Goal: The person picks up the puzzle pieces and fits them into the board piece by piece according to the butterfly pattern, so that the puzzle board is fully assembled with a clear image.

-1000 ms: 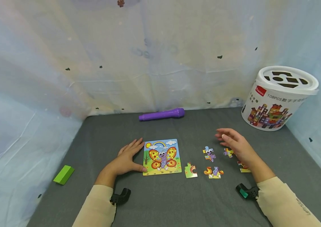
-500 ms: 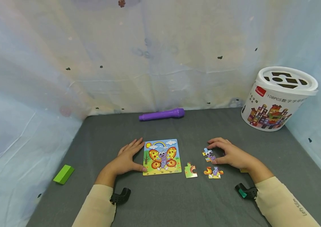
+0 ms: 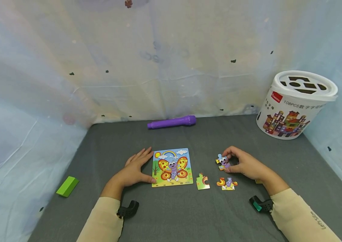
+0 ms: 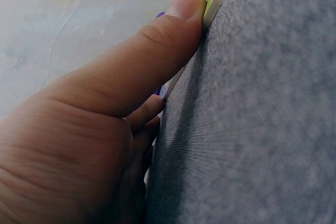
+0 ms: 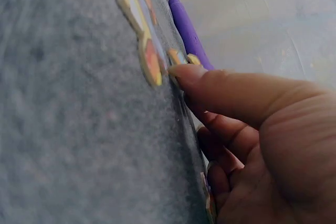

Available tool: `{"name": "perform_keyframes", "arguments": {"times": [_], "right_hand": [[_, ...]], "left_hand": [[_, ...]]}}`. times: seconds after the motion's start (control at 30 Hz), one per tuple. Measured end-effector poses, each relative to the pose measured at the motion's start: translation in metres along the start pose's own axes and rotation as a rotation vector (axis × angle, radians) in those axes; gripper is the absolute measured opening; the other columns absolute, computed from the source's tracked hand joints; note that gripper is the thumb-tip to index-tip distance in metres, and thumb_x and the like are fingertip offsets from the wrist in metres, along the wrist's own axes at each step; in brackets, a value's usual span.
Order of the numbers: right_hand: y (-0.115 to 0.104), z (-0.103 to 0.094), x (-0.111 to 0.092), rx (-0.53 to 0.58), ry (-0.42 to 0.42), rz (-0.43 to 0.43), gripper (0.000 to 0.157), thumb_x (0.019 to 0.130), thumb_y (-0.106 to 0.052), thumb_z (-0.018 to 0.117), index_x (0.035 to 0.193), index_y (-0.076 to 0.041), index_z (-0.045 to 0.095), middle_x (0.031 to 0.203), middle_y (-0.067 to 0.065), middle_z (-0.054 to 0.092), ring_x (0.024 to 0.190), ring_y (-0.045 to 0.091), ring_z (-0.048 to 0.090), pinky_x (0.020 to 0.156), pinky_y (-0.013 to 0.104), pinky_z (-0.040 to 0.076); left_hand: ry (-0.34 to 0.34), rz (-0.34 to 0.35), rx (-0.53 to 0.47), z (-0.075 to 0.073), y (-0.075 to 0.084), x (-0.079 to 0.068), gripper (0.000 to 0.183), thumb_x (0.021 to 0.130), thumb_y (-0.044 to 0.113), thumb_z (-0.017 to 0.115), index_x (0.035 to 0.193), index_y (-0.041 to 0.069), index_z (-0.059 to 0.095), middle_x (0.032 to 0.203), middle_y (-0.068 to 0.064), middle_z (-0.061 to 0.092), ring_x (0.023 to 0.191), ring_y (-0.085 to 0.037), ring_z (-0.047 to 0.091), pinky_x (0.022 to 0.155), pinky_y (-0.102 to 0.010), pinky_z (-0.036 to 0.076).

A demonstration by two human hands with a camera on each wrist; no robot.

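Note:
My left hand (image 3: 132, 172) lies flat on the dark cloth with fingers spread. Its thumb touches the lower left edge of the square butterfly puzzle board (image 3: 174, 169); the left wrist view shows the thumb tip against the edge of the board (image 4: 212, 3). To the right, my right hand (image 3: 246, 164) pinches a puzzle piece (image 3: 222, 162) with a purple butterfly face between thumb and fingers. Below that, a puzzle piece with orange swirls (image 3: 227, 184) lies on the cloth. A green puzzle piece (image 3: 202, 182) sits between it and the board.
A purple microphone-shaped stick (image 3: 171, 122) lies along the back edge. At the back right stands a white block bucket (image 3: 295, 107). A green block (image 3: 67, 186) rests at the left. Part of another puzzle piece (image 3: 258, 182) shows beneath the right wrist.
My right hand has come left and down onto the butterfly-face puzzle piece, gripped it and shifted it slightly up. The left hand stays put.

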State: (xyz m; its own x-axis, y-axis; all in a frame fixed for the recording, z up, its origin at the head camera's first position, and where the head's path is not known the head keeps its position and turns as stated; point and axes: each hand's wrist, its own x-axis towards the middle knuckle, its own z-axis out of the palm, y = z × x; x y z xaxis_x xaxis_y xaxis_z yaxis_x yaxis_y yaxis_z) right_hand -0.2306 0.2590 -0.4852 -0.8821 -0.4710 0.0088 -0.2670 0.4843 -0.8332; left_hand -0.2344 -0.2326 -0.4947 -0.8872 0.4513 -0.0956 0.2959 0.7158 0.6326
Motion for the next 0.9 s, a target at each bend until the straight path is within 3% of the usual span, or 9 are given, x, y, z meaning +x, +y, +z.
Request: {"name": "perform_keyframes", "arguments": {"times": [0.17,0.4,0.6,0.83,0.9], "right_hand": [[0.003,0.002,0.001,0.08,0.043,-0.009,0.043,0.095,-0.008,0.087,0.129,-0.003,0.062,0.107,0.011,0.062,0.097,0.027,0.06,0.084,0.033,0.048],[-0.002,0.004,-0.001,0.119,0.185,0.005,0.015,0.105,-0.013,0.076,0.116,-0.004,0.071,0.103,0.012,0.071,0.087,0.026,0.067,0.071,0.033,0.055],[-0.011,0.003,0.0,0.136,0.254,0.048,0.029,0.109,-0.017,0.072,0.133,-0.001,0.073,0.108,0.014,0.074,0.085,0.031,0.066,0.059,0.035,0.052],[-0.022,0.004,-0.001,0.146,0.24,0.045,0.027,0.11,-0.015,0.07,0.132,-0.001,0.074,0.11,0.014,0.075,0.095,0.035,0.069,0.068,0.036,0.054],[-0.027,0.006,-0.001,0.169,0.228,0.035,0.032,0.11,-0.013,0.07,0.138,0.0,0.071,0.109,0.016,0.072,0.092,0.035,0.068,0.07,0.037,0.056]], "left_hand": [[-0.002,0.0,-0.002,0.0,0.001,-0.001,0.126,0.076,0.058,0.097,0.174,0.012,0.032,0.18,-0.003,0.018,0.166,-0.031,0.005,0.127,-0.062,0.0],[0.001,0.002,-0.005,-0.001,0.002,-0.001,0.126,0.076,0.058,0.097,0.173,0.012,0.032,0.18,-0.004,0.018,0.166,-0.031,0.005,0.127,-0.062,0.0],[0.003,0.004,-0.009,0.0,0.0,-0.001,0.126,0.076,0.059,0.097,0.174,0.012,0.032,0.18,-0.003,0.018,0.166,-0.031,0.005,0.127,-0.062,-0.001],[0.0,-0.001,-0.008,-0.001,0.002,-0.002,0.126,0.076,0.058,0.097,0.174,0.012,0.032,0.18,-0.004,0.018,0.166,-0.031,0.005,0.127,-0.062,0.0],[-0.001,-0.004,-0.006,-0.001,0.003,-0.002,0.126,0.076,0.058,0.097,0.174,0.012,0.032,0.18,-0.004,0.018,0.166,-0.031,0.005,0.127,-0.062,0.0]]}}
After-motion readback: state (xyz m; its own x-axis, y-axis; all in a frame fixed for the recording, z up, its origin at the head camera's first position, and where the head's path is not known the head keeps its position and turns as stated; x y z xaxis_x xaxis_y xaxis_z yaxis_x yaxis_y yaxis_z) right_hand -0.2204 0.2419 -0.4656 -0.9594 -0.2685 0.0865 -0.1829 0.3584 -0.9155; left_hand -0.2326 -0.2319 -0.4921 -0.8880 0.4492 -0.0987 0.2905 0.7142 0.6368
